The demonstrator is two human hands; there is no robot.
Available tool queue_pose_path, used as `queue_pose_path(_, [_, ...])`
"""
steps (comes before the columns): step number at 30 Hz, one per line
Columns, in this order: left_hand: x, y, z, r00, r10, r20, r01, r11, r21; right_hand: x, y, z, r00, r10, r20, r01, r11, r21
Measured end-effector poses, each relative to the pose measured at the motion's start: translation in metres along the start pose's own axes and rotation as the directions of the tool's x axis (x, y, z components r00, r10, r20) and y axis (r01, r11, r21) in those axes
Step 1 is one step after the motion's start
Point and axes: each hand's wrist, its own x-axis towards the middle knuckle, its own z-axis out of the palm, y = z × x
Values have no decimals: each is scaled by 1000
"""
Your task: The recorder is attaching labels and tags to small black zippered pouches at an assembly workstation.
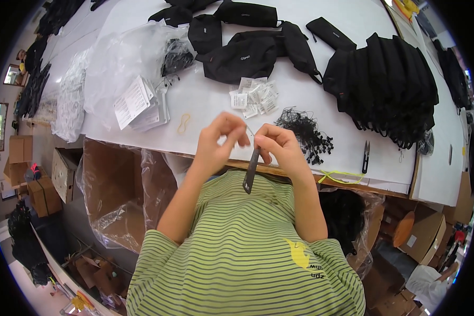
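Observation:
My right hand pinches the upper end of a narrow black fabric piece, which hangs tilted over the table's front edge with a small pale mark near its lower end. Beside it, slightly higher, my left hand has its fingers curled, the thumb near the fingertips. A thin pale line, perhaps a thread, shows between the fingertips of both hands. What the left fingers hold is too small to make out. Beyond the hands lies a heap of small white labels; black cords with small ends are piled to the right.
Black pouches lie at the back, with a large stack of black pouches on the right. Thread snips and a yellow-green cord lie near the front edge. Printed cards, clear plastic bags and a rubber band are left.

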Motion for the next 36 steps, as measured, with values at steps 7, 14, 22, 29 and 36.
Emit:
queue_pose_path(7, [121,-63,-90,821,545,-169,-139,479,867,-15,-10,1,997,2,-83,-3,1000,-20])
queue_pose_path(14, [62,3,-64,919,367,142,-328,514,792,-32,-1,0,972,29,-232,-34,999,-21])
queue_pose_path(22, [-10,22,-8,977,-157,143,94,924,371,-35,9,24,917,-243,-318,62,872,-486])
queue_pose_path(29, [-31,-10,-10,955,-268,128,276,960,-45,-36,8,33,920,-294,-259,56,752,-656])
queue_pose_path(36, [-46,-3,9,969,31,-245,17,981,193,-34,-1,28,955,-230,-187,47,740,-670])
